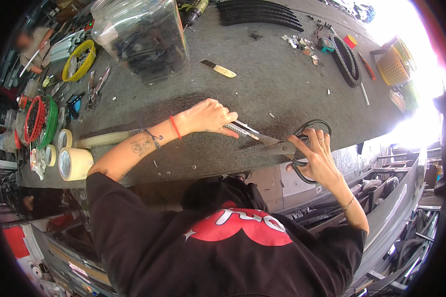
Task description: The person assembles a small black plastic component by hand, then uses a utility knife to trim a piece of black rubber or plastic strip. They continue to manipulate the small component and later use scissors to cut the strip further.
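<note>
Over the front part of the dark workbench (158, 109), my left hand (210, 117) is closed around a narrow strip (243, 130), ridged and pale grey to white, whose end sticks out to the right. My right hand (316, 156) has its fingers through the black handles of large scissors (277, 147). Their metal blades point left, toward the strip's end; whether they touch it I cannot tell. The other end of the strip is hidden by my left hand. A flat pale bar (104, 139) lies behind my left forearm.
Behind my hands lie a yellow-handled knife (219, 69) and a large see-through plastic jar (143, 44). Tape rolls (76, 164) stand beside my left elbow, near red and green baskets (34, 119). Farther right are a coiled black strip (347, 62) and a yellow basket (395, 64).
</note>
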